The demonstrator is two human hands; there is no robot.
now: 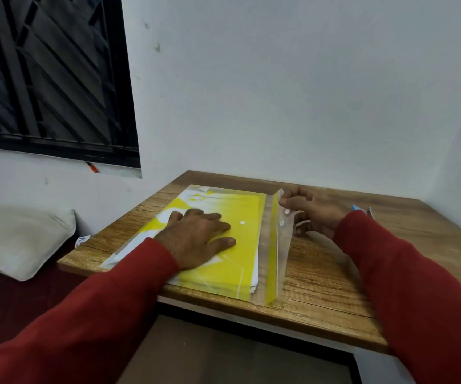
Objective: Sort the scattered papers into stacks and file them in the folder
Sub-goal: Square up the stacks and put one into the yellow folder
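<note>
A yellow translucent plastic folder (240,212) lies flat on the wooden table (334,286), with white papers (254,284) showing at its near edge. My left hand (199,236) presses flat on the folder with straight fingers. The folder's flap (276,245) stands upright along its right side. My right hand (309,209) pinches the flap's far top edge between thumb and fingers.
A blue and white object (362,210) peeks out behind my right wrist. A grey pillow (21,239) lies on dark red bedding (16,309) to the left. White walls close in behind and right, and a dark barred window (49,76) is at upper left.
</note>
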